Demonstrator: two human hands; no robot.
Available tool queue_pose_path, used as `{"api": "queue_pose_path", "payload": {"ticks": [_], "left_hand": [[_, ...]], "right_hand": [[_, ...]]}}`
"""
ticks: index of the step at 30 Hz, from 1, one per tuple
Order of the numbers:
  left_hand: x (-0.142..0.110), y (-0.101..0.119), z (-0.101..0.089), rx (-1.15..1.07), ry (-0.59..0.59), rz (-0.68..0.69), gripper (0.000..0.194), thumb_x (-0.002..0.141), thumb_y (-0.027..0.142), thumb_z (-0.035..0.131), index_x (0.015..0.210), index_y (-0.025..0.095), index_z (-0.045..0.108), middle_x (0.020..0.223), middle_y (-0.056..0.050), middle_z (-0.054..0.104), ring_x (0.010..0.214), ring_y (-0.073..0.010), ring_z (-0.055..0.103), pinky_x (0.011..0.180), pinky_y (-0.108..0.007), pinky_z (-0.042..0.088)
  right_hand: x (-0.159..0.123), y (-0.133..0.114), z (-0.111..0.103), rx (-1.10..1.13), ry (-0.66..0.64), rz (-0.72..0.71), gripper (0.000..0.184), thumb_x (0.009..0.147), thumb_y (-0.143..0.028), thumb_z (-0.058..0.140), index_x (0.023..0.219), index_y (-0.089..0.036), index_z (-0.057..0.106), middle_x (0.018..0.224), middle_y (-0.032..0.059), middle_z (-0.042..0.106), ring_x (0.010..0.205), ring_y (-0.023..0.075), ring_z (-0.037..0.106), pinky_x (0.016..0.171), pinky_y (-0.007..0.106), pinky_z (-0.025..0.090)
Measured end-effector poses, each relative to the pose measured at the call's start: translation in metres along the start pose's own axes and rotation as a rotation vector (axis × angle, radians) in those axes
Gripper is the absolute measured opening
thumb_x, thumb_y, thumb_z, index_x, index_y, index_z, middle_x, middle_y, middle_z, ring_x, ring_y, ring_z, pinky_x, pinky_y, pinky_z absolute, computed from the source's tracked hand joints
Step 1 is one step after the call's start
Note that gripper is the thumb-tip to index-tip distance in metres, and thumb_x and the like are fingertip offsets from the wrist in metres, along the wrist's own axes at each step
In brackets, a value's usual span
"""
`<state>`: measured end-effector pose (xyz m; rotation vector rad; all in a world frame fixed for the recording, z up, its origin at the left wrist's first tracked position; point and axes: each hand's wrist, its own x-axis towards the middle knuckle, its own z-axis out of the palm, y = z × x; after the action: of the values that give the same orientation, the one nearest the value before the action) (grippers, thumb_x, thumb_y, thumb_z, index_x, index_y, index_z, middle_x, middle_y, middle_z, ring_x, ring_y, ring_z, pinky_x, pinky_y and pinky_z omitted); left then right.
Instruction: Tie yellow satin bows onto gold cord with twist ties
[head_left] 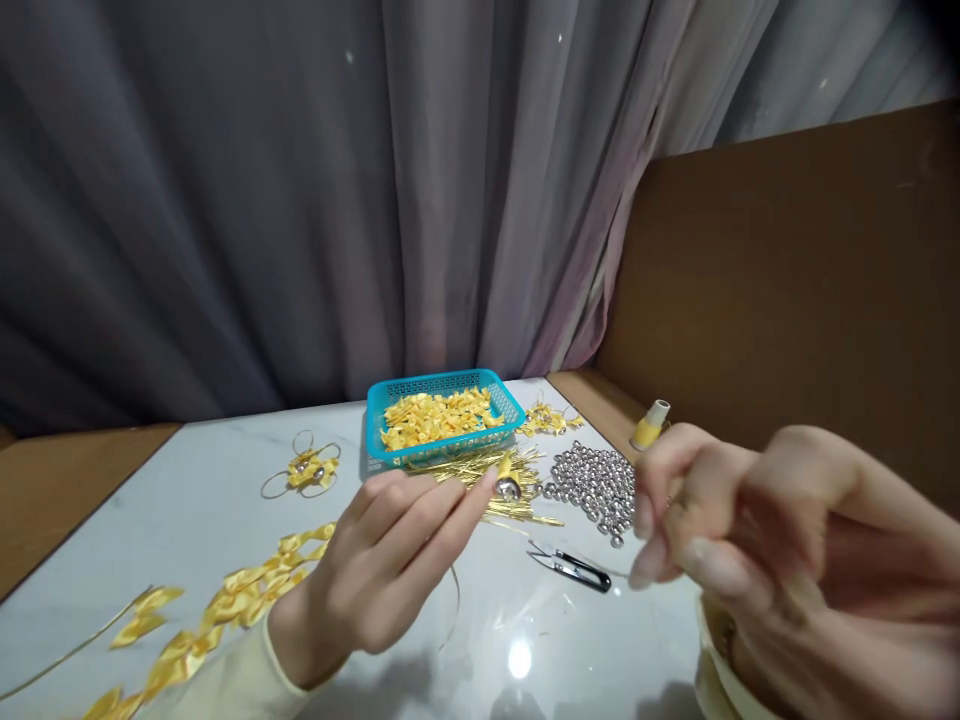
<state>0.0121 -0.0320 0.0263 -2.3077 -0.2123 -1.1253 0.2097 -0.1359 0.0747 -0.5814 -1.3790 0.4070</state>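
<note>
My left hand is closed in a pinch around a small yellow ribbon bow with a shiny silver bell at its front. Close to the camera on the right, my right hand is blurred, its thumb and fingertips pressed together. A thin thread runs from the direction of the bell to those fingertips. Between the hands, black-handled thread snips lie on the white table. Under my left forearm a string of yellow ribbon bows stretches across the tabletop.
A blue basket of yellow bows stands at the back, with gold wire ties before it. Silver bells are heaped at right, near a yellow thread spool. Finished-looking bow pieces lie left. A brown panel borders the right.
</note>
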Motion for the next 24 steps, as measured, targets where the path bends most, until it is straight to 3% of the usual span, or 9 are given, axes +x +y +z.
{"api": "queue_pose_path", "payload": {"ticks": [7, 10, 13, 19, 22, 24], "left_hand": [[0.002, -0.001, 0.005, -0.042, 0.037, -0.074, 0.036, 0.073, -0.005, 0.054, 0.106, 0.009, 0.059, 0.08, -0.007, 0.063, 0.077, -0.0174, 0.053, 0.07, -0.031, 0.043], [0.005, 0.002, 0.008, -0.148, 0.086, -0.205, 0.036, 0.072, -0.003, 0.06, 0.105, 0.012, 0.06, 0.08, -0.005, 0.065, 0.073, -0.016, 0.054, 0.067, -0.03, 0.043], [0.009, 0.004, 0.011, -0.329, 0.073, -0.377, 0.031, 0.075, 0.002, 0.06, 0.101, 0.018, 0.061, 0.083, -0.003, 0.066, 0.073, -0.015, 0.056, 0.068, -0.03, 0.044], [0.017, 0.005, 0.011, -0.778, -0.188, -0.85, 0.01, 0.08, 0.022, 0.061, 0.086, 0.023, 0.068, 0.086, 0.001, 0.068, 0.083, -0.0145, 0.06, 0.078, -0.027, 0.045], [0.02, 0.006, 0.008, -0.977, -0.35, -1.084, 0.016, 0.082, 0.033, 0.058, 0.088, 0.025, 0.07, 0.09, 0.002, 0.07, 0.087, -0.0157, 0.062, 0.077, -0.025, 0.045], [0.022, 0.006, 0.007, -1.06, -0.391, -1.158, 0.02, 0.082, 0.038, 0.056, 0.091, 0.026, 0.07, 0.09, 0.002, 0.07, 0.088, -0.0164, 0.062, 0.078, -0.024, 0.045]], "right_hand": [[0.006, 0.018, -0.001, 0.13, -0.127, 0.294, 0.023, 0.078, -0.008, 0.06, 0.066, -0.019, 0.044, 0.061, 0.0001, 0.055, 0.083, 0.0226, 0.063, 0.062, 0.033, 0.054], [0.006, 0.024, 0.001, 0.17, -0.158, 0.422, 0.024, 0.078, -0.01, 0.061, 0.066, -0.019, 0.043, 0.063, -0.0006, 0.053, 0.088, 0.0224, 0.063, 0.063, 0.031, 0.054], [0.009, 0.023, 0.003, 0.178, -0.145, 0.425, 0.024, 0.078, -0.011, 0.062, 0.066, -0.019, 0.042, 0.064, -0.0011, 0.054, 0.086, 0.0214, 0.064, 0.066, 0.031, 0.053], [0.035, 0.022, 0.011, 0.093, -0.106, 0.284, 0.024, 0.077, -0.01, 0.063, 0.067, -0.018, 0.043, 0.068, -0.001, 0.059, 0.079, 0.017, 0.065, 0.065, 0.027, 0.052], [0.048, 0.029, 0.015, 0.077, -0.133, 0.259, 0.024, 0.076, -0.013, 0.065, 0.067, -0.018, 0.043, 0.066, -0.0009, 0.059, 0.075, 0.0164, 0.065, 0.053, 0.022, 0.048], [0.053, 0.033, 0.017, 0.094, -0.148, 0.262, 0.026, 0.076, -0.016, 0.066, 0.067, -0.019, 0.042, 0.065, -0.0013, 0.058, 0.073, 0.0164, 0.066, 0.046, 0.02, 0.046]]}}
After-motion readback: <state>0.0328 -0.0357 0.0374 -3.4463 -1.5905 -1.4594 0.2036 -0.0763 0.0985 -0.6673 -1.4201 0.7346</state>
